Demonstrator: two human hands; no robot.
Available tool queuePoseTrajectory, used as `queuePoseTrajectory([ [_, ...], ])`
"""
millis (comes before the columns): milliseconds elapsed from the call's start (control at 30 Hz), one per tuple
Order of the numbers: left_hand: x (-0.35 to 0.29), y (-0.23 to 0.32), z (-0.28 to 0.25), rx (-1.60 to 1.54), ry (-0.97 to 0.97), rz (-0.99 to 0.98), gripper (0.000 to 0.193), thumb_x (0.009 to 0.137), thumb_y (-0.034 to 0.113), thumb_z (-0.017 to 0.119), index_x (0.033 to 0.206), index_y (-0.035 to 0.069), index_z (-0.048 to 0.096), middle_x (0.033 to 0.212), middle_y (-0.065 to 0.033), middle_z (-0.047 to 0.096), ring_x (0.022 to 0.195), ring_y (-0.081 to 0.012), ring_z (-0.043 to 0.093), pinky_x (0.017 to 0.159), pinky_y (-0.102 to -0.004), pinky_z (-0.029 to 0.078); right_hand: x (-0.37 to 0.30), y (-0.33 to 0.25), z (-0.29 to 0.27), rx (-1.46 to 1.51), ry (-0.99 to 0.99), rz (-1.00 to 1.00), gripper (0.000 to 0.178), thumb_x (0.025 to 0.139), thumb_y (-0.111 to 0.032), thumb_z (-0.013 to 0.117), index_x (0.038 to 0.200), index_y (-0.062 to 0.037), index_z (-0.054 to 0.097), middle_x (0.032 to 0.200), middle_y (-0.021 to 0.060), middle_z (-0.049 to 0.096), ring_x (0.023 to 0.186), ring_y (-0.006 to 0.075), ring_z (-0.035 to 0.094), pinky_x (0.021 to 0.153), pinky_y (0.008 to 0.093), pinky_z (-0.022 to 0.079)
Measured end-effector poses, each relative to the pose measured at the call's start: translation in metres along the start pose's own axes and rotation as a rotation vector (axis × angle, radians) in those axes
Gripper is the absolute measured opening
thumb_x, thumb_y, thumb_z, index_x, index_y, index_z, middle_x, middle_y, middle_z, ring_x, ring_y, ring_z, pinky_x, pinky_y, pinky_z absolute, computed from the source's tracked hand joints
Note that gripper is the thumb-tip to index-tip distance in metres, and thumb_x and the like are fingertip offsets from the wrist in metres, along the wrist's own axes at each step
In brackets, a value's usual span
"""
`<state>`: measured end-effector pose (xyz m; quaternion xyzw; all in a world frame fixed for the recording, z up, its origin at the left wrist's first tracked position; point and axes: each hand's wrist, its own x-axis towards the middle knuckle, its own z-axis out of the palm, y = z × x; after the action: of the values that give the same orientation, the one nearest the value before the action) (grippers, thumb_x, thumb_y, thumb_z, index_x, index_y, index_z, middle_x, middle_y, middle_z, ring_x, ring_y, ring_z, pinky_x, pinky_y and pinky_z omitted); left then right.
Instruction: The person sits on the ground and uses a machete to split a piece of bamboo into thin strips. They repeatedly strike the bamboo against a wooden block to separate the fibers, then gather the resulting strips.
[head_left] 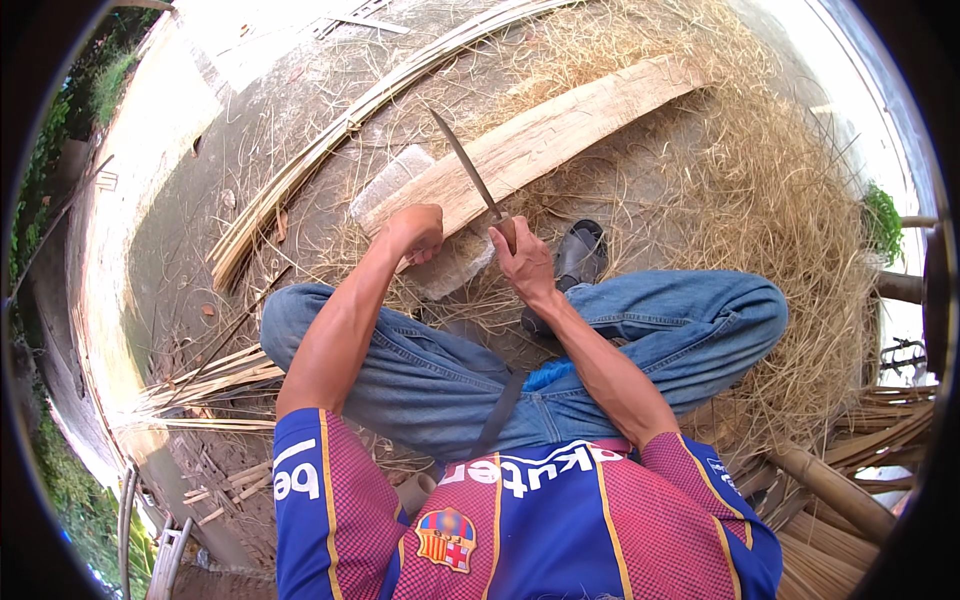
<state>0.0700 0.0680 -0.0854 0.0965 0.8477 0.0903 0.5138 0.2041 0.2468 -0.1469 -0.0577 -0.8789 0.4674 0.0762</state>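
My right hand [526,262] is wrapped round the brown handle of a long knife [466,160]. Its narrow dark blade points up and to the left, passing over a pale wooden board [560,130]. Beside the near left end of that board, my left hand [412,233] is closed in a fist with the fingers curled under. Whatever it may hold is hidden. The board slants away to the far right, its near end by a pale block [395,178]. A second flat grey slab [450,262] lies between my two hands.
A bundle of long split strips [310,165] curves along the ground at the left. Thin shavings [770,240] pile up on the right. More strips [220,385] lie left of my bent knee. A sandalled foot [580,255] is close by my right hand. Poles [835,490] lie lower right.
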Motion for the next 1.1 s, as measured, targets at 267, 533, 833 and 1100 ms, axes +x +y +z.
queuePoseTrajectory([
  [267,-0.007,0.002,0.001,-0.041,0.184,0.040,0.021,0.085,0.002,0.059,0.072,-0.005,0.073,0.070,-0.0153,0.073,0.061,-0.0238,0.073,0.055,-0.0352,0.061,-0.002,0.000,-0.002,0.013,-0.052,0.041,0.033,0.099,-0.036,0.060,0.100,-0.0039,0.051,0.076,0.0234,0.066,0.072,0.0455,0.065,0.061,0.0511,0.050],
  [533,0.005,-0.002,0.003,-0.052,0.188,0.112,0.027,0.086,0.007,0.058,0.067,-0.005,0.072,0.067,-0.0134,0.072,0.058,-0.0220,0.072,0.052,-0.0333,0.060,-0.005,0.004,0.006,-0.119,-0.111,0.057,0.031,0.099,-0.034,0.060,0.101,-0.0048,0.052,0.078,0.0235,0.066,0.074,0.0452,0.065,0.063,0.0517,0.050],
  [833,0.005,-0.007,0.006,-0.170,0.227,0.072,0.016,0.087,0.009,0.059,0.078,0.003,0.071,0.065,-0.0094,0.070,0.056,-0.0217,0.070,0.048,-0.0336,0.058,-0.001,-0.012,0.000,0.097,0.002,-0.012,0.032,0.099,-0.035,0.060,0.102,-0.0047,0.052,0.078,0.0245,0.065,0.075,0.0464,0.064,0.063,0.0517,0.050],
  [1100,0.004,-0.005,0.004,-0.250,0.156,0.098,0.019,0.090,0.012,0.057,0.085,0.001,0.071,0.069,-0.0106,0.071,0.056,-0.0207,0.070,0.048,-0.0330,0.057,-0.007,0.010,0.008,-0.070,-0.145,0.062,0.032,0.099,-0.035,0.060,0.103,-0.0040,0.053,0.076,0.0238,0.065,0.073,0.0450,0.065,0.063,0.0505,0.049],
])
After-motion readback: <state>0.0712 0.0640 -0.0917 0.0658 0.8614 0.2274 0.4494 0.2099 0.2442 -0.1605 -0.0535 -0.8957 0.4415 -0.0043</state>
